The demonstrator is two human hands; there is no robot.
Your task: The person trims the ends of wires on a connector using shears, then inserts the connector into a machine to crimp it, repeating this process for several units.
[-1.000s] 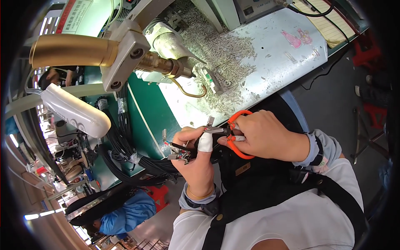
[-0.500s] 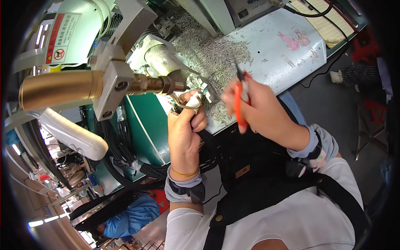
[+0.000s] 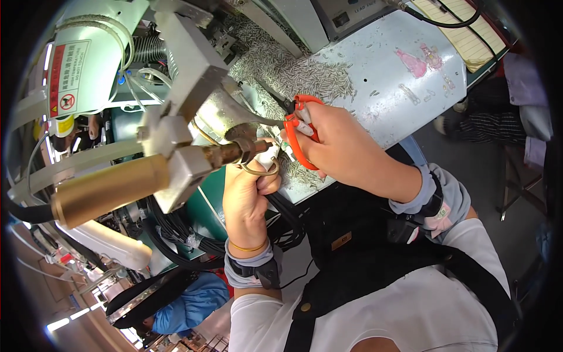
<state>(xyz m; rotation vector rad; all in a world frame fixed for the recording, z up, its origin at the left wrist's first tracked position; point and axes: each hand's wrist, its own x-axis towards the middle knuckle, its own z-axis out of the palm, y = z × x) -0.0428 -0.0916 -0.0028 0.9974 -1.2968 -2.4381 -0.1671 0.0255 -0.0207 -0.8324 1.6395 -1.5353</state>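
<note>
- My right hand [image 3: 346, 138] is closing around the orange-handled pliers [image 3: 291, 136], its fingers wrapping the grips to the right of the brown metal nozzle [image 3: 227, 154]; the pliers' dark nose is pointing up and away from me, and I can't tell whether their jaws are parting or meeting.
- My left hand [image 3: 246, 190] is curling just below the nozzle's tip, thumb uppermost and fingers bending inward; what they are pinching is being hidden there, so I can't tell how far they are opening or what they are holding.
- A white wrap [image 3: 268, 157] is covering my left thumb, right under the nozzle's tip.
- A thin curved tube [image 3: 258, 173] is looping below the nozzle, passing in front of my left fingers.
- A small green-and-white piece [image 3: 287, 151] is sitting just right of the nozzle's tip, between my two hands.
- Small metal pellets [image 3: 319, 82] are lying heaped beyond and right of the nozzle, scattering over a pale plate [image 3: 390, 94].
- A brass-coloured barrel [image 3: 111, 190] is stretching out left of the nozzle.
- Bundled black cables [image 3: 173, 229] are lying below and left of the nozzle.
- Farther below the nozzle, a person in blue [image 3: 187, 308] is leaning forward.
- A lined notepad [image 3: 472, 38] is resting far right of the nozzle.
</note>
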